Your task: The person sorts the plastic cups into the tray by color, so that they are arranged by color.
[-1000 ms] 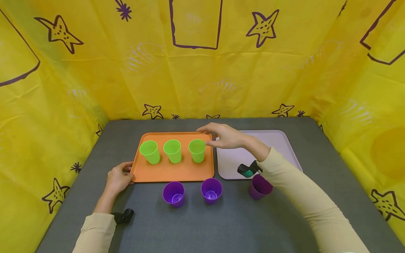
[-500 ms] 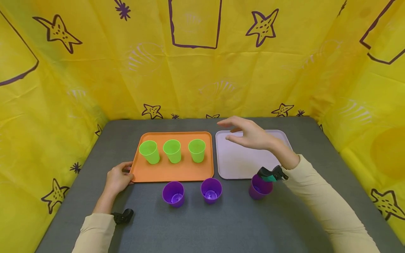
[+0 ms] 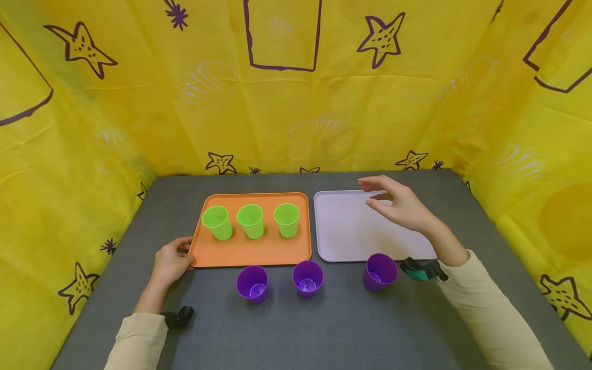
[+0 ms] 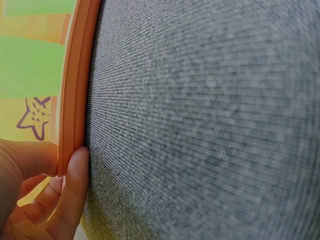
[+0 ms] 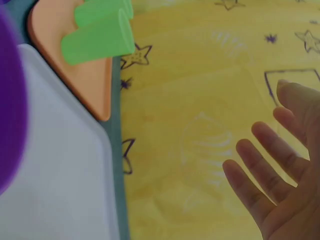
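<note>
Left wrist: cropped orange tray

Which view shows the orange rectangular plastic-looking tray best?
Head: the orange rectangular plastic-looking tray shows its nearly complete outline. Left wrist gives mostly a close-up of its rim, pinched by the left hand; right wrist catches just its right end.

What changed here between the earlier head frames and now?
The right hand moved away from the rightmost green cup, rightward across the pale tray, and holds nothing. The left hand still pinches the orange tray; the purple cups, green cups and both trays stayed put.
</note>
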The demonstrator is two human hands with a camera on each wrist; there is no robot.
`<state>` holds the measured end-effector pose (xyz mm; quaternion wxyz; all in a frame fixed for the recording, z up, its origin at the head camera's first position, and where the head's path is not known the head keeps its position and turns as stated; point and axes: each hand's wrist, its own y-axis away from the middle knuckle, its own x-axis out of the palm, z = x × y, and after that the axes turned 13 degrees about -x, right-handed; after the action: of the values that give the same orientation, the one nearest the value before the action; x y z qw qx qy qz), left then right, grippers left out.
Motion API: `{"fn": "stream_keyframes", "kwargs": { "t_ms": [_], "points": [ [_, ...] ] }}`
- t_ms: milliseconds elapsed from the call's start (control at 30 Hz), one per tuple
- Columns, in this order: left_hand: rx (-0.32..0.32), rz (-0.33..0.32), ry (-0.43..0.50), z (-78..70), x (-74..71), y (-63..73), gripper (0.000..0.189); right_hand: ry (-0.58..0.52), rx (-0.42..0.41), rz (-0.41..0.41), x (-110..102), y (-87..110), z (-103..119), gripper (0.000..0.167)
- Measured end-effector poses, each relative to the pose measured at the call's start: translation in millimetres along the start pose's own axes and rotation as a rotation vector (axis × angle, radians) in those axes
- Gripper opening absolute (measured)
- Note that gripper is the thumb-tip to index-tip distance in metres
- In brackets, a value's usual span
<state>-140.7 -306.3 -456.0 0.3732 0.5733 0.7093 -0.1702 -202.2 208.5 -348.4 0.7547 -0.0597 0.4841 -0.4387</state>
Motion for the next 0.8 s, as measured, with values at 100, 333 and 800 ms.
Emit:
{"fn": "stream_keyframes", "kwargs": {
  "t_ms": [100, 333, 800],
  "points": [
    [0.000, -0.005, -0.006, 0.7, 0.0, -0.4, 0.049, 0.017, 0.033, -0.026, -1, 14.5, -4, 0.047],
    [-0.012, -0.001, 0.006, 1.7, 0.6, -1.5, 0.049, 0.104, 0.163, -0.117, -5, 39.8, 14, 0.044],
    [-0.015, 0.004, 0.017, 0.9, 0.2, -0.6, 0.048, 0.193, 0.376, -0.315, -7, 108.0, -20, 0.038]
  ]
}}
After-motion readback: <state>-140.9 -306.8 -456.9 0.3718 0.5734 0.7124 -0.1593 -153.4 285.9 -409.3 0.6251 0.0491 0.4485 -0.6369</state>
